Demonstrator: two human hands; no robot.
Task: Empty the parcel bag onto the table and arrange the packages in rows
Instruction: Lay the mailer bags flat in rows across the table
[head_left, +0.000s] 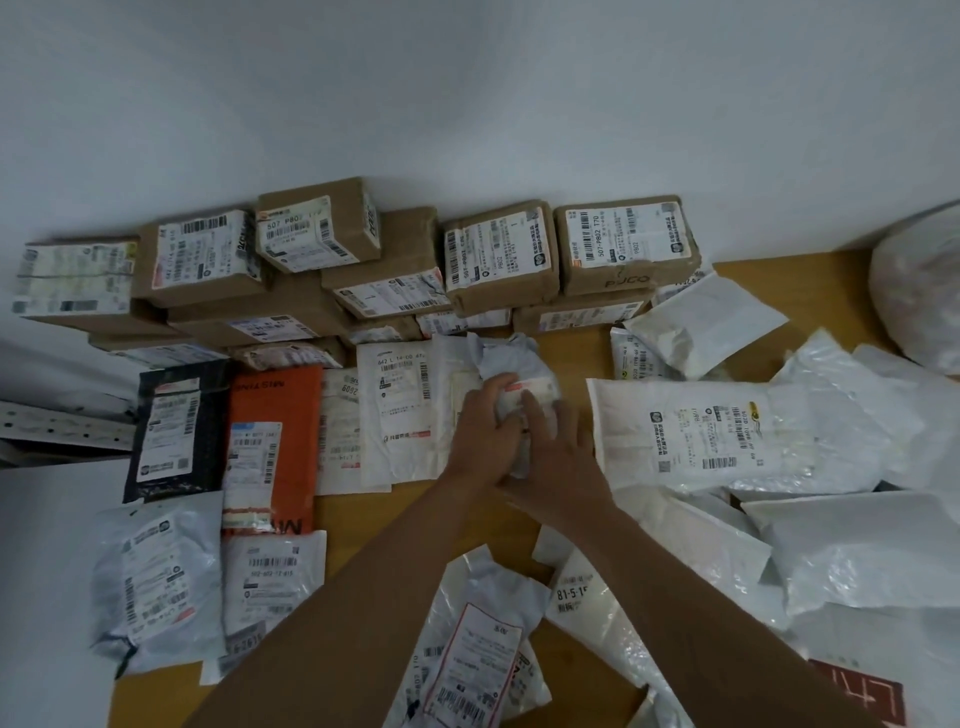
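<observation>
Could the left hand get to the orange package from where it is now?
Probably yes. The left hand grips a crumpled white parcel with the right hand, so it must let go first. The orange package lies uncovered to its left.

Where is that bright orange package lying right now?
The orange package lies flat on the left side of the table, between a black package and a white package, just in front of the cardboard boxes.

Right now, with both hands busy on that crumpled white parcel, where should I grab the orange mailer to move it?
Probably the orange mailer by its near short end, coming from your side. It lies flat, lengthwise away from you, hemmed in by the black mailer and a white one.
</observation>
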